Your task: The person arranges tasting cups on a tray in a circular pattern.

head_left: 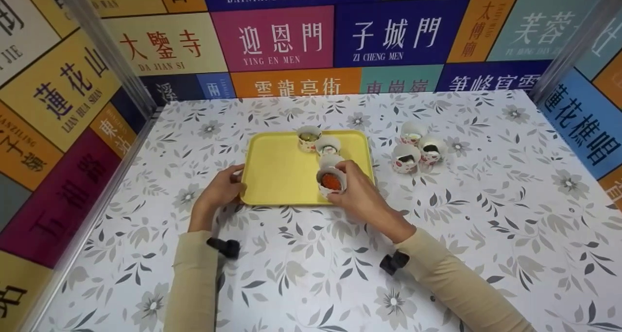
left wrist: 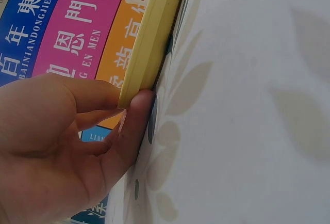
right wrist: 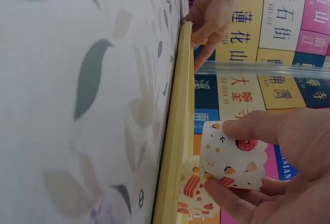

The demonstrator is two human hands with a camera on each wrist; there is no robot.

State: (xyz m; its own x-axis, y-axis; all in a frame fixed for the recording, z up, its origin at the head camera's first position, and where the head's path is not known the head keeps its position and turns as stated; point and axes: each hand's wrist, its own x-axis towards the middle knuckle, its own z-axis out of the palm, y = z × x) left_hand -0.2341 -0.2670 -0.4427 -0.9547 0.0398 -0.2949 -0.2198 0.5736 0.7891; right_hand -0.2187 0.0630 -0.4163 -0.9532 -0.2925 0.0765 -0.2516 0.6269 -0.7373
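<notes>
My right hand [head_left: 358,188] grips a patterned paper baking cup [head_left: 324,192] with red-orange bits inside, over the front right of a yellow tray [head_left: 277,166]. In the right wrist view, this cup [right wrist: 232,154] appears slightly off the tray's surface, between thumb and fingers. Behind it on the tray stand a cup with greenish contents [head_left: 308,138], a cup with pale contents [head_left: 329,148], and another cup [head_left: 330,160] mostly hidden by the held one. My left hand [head_left: 222,188] pinches the tray's left edge; the left wrist view shows the tray rim [left wrist: 147,53] between thumb and fingers.
Right of the tray, three more paper cups cluster on the floral tablecloth [head_left: 311,273]: one with pale contents [head_left: 412,133] and two with dark pieces on white, a front cup [head_left: 406,164] and a right cup [head_left: 431,152]. Colourful lettered panels [head_left: 277,38] border the table.
</notes>
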